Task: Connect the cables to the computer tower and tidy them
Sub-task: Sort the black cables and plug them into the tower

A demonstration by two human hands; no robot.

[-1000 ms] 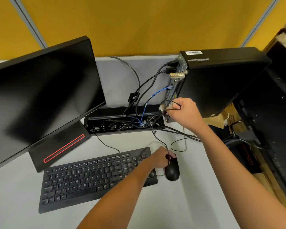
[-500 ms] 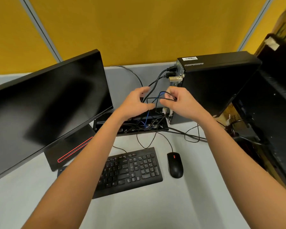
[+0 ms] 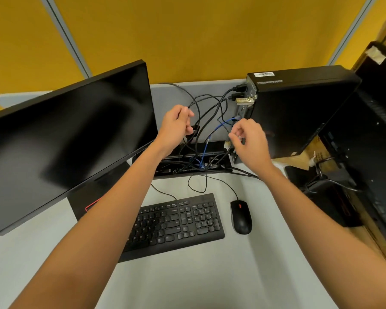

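1. Cables (image 3: 206, 112) hung tangled at frame centre, beside the computer tower (image 3: 299, 108) at upper right.
2. Left hand (image 3: 176, 128) fingers curled round black cables.
3. Right hand (image 3: 250, 139) fingers pinched a thin cable by the tower's rear.

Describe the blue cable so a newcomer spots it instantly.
Find the black computer tower at the desk's back right. From its rear panel, the blue cable drops into the cable tray between the hands. It's the only blue lead; the others are black.
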